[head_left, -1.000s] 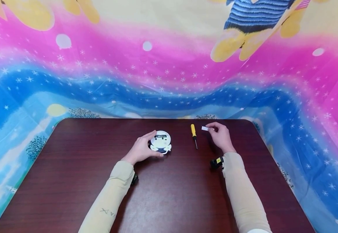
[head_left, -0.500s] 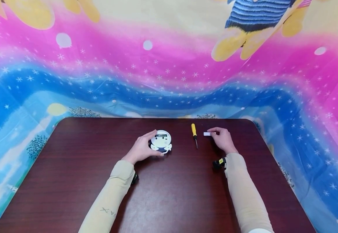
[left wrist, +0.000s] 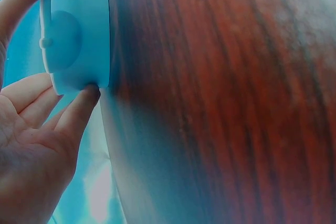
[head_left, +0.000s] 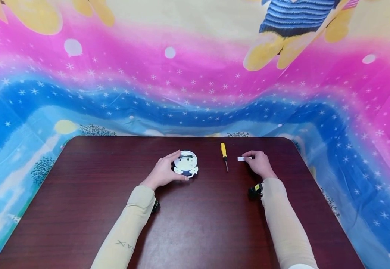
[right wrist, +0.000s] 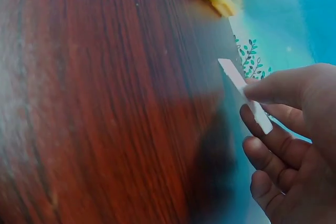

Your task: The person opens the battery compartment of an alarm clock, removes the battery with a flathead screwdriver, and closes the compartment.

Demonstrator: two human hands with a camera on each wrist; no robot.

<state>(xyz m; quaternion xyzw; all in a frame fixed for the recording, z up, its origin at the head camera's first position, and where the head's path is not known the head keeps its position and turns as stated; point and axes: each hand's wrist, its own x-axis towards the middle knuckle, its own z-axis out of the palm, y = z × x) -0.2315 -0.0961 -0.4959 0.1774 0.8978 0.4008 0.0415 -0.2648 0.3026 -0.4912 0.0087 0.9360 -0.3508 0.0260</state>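
Note:
My left hand (head_left: 161,172) grips a round white device (head_left: 186,161) at the table's middle, fingers on its far side and thumb at its near edge. Its face turned up has a dark battery slot near the top and small dark spots below. In the left wrist view, the pale side wall of the device (left wrist: 79,40) stands on the table, with fingertips at its edge. To the right, my right hand (head_left: 258,164) pinches a small flat white battery cover (head_left: 242,159) between thumb and fingers. The right wrist view shows this cover (right wrist: 241,90) edge-on above the table, the other fingers loosely curled.
Between the hands lies a yellow-handled screwdriver (head_left: 223,151), its shaft pointing toward me. The dark red-brown wooden table (head_left: 195,220) ends at a patterned cloth (head_left: 168,112) along its back and sides. Each wrist carries a black camera.
My right hand has drawn the white battery cover toward me and slightly right, away from the screwdriver. The left hand and the round device have stayed in place.

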